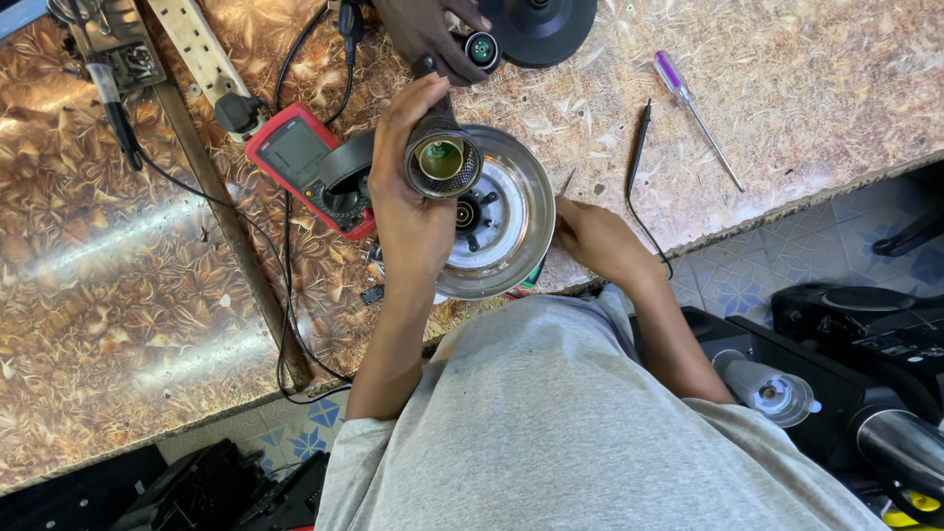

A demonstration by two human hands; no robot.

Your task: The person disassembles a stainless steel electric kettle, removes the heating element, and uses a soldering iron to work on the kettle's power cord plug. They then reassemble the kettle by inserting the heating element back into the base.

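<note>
A stainless steel kettle body [511, 211] lies over the near table edge, its underside with a black centre fitting facing me. My left hand [408, 211] grips the kettle's left side and a round metal-rimmed part [443, 160] with a green inside. My right hand [595, 239] rests against the kettle's right rim and pinches a thin pointed tool [567, 183]. At the top, another person's hand [425, 34] holds a small round black part [482, 49].
A red multimeter [295, 155] with black leads lies left of the kettle. A black round base [541, 25], a purple-handled screwdriver [693, 113], a black probe [640, 147] and a power strip [202, 54] lie on the patterned table. Black appliances [865, 344] stand on the floor at right.
</note>
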